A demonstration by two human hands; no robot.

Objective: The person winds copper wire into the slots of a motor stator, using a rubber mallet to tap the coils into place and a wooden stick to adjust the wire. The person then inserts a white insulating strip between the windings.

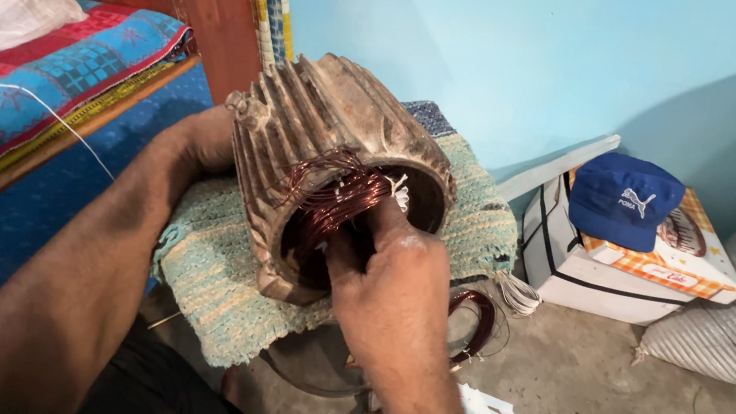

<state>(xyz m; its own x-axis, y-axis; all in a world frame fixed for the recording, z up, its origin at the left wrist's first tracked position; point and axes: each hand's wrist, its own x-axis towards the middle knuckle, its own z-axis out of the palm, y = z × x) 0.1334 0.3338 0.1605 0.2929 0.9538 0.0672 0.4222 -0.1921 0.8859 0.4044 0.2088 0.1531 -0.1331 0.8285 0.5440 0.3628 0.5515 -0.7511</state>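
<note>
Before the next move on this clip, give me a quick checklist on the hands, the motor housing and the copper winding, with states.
1. Left hand braces the ribbed motor housing from the side: ok.
2. Housing rests on the woven cloth, open end toward the camera: ok.
3. Right hand has fingers in the bore at the copper winding: ok.
4. Firm pinch on the wire: cannot tell, fingertips hidden.
5. Winding seated tidily: not ok, loose strands stray over the rim.
6. Spare copper coil lies apart on the floor: ok.
</note>
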